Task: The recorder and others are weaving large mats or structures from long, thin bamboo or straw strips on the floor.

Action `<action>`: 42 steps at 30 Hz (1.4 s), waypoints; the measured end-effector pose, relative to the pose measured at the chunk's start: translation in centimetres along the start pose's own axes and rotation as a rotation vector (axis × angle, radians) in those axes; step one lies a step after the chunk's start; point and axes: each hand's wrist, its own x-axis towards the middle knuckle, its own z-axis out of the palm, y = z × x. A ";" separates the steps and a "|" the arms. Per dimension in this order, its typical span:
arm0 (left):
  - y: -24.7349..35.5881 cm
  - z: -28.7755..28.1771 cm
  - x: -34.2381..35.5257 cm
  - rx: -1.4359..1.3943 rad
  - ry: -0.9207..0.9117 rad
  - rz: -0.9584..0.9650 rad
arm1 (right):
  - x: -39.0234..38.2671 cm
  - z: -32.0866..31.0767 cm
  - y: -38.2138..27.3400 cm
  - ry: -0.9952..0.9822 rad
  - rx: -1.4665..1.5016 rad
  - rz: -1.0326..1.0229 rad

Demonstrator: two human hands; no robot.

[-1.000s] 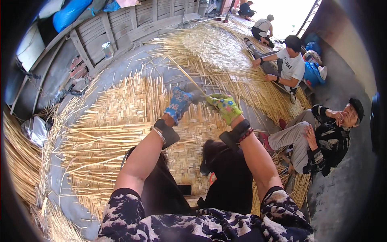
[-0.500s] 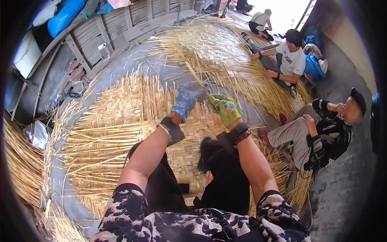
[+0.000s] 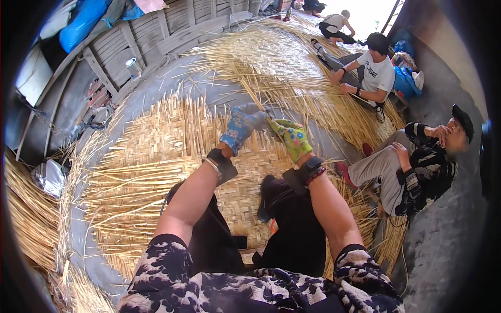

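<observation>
My left hand, in a blue floral glove with grey fingers, is closed above the far part of a woven reed mat. Right beside it, my right hand in a green floral glove is closed as well. A flat, pale yellow reed strip sticks out between the two hands, pointing up and to the left. The fingers hide most of its grip, but both hands appear to pinch it. Loose reed ends fringe the mat's left side.
A second large reed mat lies ahead, where a person in a white shirt sits. Another person sits at my right. Bundled reeds lie at far left; a bottle stands by the wooden wall.
My hands stay nearly in place, while less of the strip shows beyond them. The person in the white shirt has shifted their hands; the one farther back has leaned and turned.
</observation>
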 end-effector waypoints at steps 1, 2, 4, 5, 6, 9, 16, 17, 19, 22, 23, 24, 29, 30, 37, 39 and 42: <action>0.1 -0.1 0.0 0.055 -0.012 0.009 | 0.0 0.0 0.0 -0.022 -0.036 -0.025; 0.2 -0.1 0.1 0.053 -0.013 0.010 | 0.4 -0.3 0.4 -0.020 -0.038 -0.025; 0.3 -0.1 0.4 0.017 -0.008 0.021 | 1.2 -1.1 1.2 -0.191 -0.125 -0.310; 0.4 -0.2 0.6 0.014 -0.013 0.027 | 1.5 -1.4 1.3 -0.187 -0.130 -0.315; 0.6 -0.3 0.8 0.025 -0.038 0.020 | 1.8 -1.6 1.2 -0.174 -0.008 -0.168; 0.4 -0.1 0.9 -0.003 -0.055 0.013 | 2.1 -2.3 2.0 -0.187 -0.056 -0.266; 1.1 -1.0 -2.2 0.050 0.024 -0.120 | 1.3 -0.8 4.8 -0.278 0.083 -0.265; 0.8 -0.8 -2.5 0.031 0.036 -0.119 | 1.5 -0.9 4.6 -0.274 0.072 -0.305; 1.6 -0.1 -1.9 0.017 0.029 -0.109 | 0.0 -0.8 3.3 -0.132 0.054 0.109; 1.6 -1.1 -2.5 0.045 0.011 -0.136 | -0.2 0.0 1.2 -0.196 -0.093 0.032; 2.0 -0.8 -1.9 0.085 0.021 -0.128 | -0.1 -0.2 0.9 -0.202 0.048 -0.038; 2.2 -0.6 -1.4 0.115 0.028 -0.125 | 0.8 -0.8 1.2 -0.244 0.033 -0.189; 3.5 -0.1 -0.5 0.210 0.029 -0.114 | 1.8 -0.4 1.5 -0.178 0.098 -0.211; 3.5 -0.2 -0.5 0.241 0.033 -0.151 | 2.2 -0.3 0.6 -0.167 -0.058 -0.154; 1.4 -0.7 -1.6 0.070 0.099 -0.149 | 0.5 0.1 1.3 -0.080 0.179 -0.134; 0.5 -0.8 -1.4 0.032 0.121 -0.093 | 0.5 0.0 1.0 -0.109 0.142 -0.178; -0.3 -1.1 -1.1 0.009 0.131 -0.052 | 0.6 0.0 1.4 -0.147 0.194 -0.144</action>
